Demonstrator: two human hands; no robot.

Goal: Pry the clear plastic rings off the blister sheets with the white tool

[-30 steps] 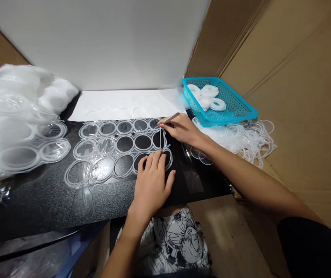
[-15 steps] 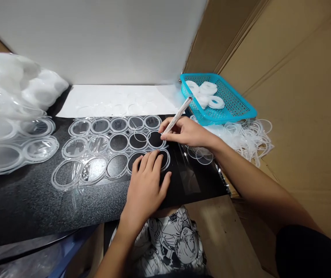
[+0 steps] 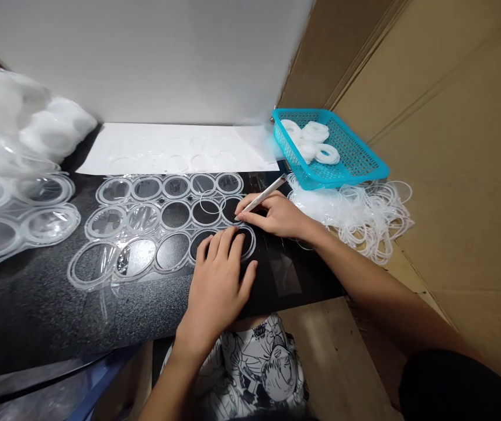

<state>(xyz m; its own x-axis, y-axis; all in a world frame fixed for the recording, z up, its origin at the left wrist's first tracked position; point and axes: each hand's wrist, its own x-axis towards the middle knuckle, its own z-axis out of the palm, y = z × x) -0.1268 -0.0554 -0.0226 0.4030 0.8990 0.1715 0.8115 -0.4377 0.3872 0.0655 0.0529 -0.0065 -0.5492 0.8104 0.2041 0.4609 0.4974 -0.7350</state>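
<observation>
- Clear plastic sheet of joined rings: it lies flat on the speckled black tabletop, in front of the person, its rings in three rows of five.
- Left hand: palm down, thumb held out from the fingers, which are slightly parted; the fingertips rest over the rings at the right end of the nearest row.
- Right hand: pinching a slim white pen-like tool between thumb and fingers; the tool slants, its lower tip at the last ring of the middle row. Whether the tip touches plastic, I cannot tell.
- Thin loose ring: it overlaps the two right-hand rings of the middle row, just left of the tool's tip.
- White paper: along the sheet's far edge, near the pale wall panel.
- Turquoise mesh basket: at the far right, holding bundles of white rings.
- Tangle of thin plastic loops: heaped just in front of the basket.
- More ringed sheets: on the left, with bulky white plastic packs behind.
</observation>
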